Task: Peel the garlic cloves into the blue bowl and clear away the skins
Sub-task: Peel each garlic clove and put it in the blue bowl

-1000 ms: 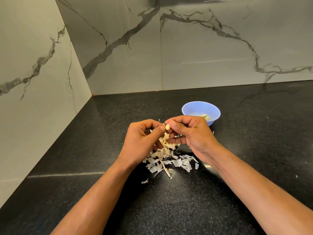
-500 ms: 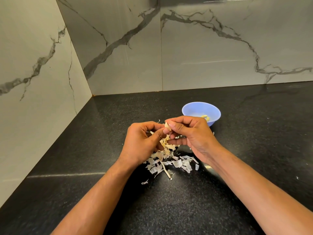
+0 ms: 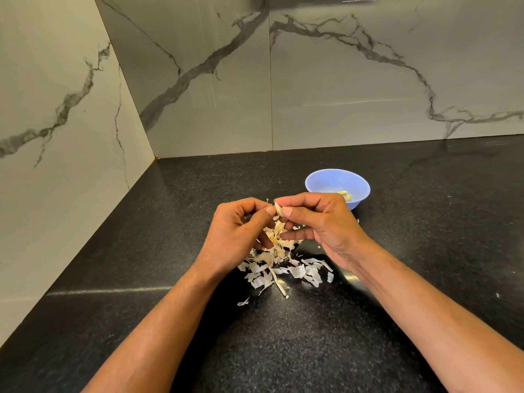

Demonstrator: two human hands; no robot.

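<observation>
You're midway: your left hand [image 3: 238, 231] and right hand [image 3: 317, 219] pinch a clove [image 3: 278, 209] at frame centre, few lie in the bowl [image 3: 326, 180], skins [image 3: 283, 268] still litter the desk [image 3: 170, 222].

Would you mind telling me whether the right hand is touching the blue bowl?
Cannot tell. In the head view the right hand overlaps the near rim of the blue bowl, hiding any gap or contact; its fingers pinch the garlic clove.

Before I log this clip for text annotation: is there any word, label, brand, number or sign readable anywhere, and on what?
None. The blue bowl is plain, with no mark showing. The marble wall tiles carry only grey veins, and the black counter only speckle. The garlic clove, the skins and both hands bear no lettering.
</observation>
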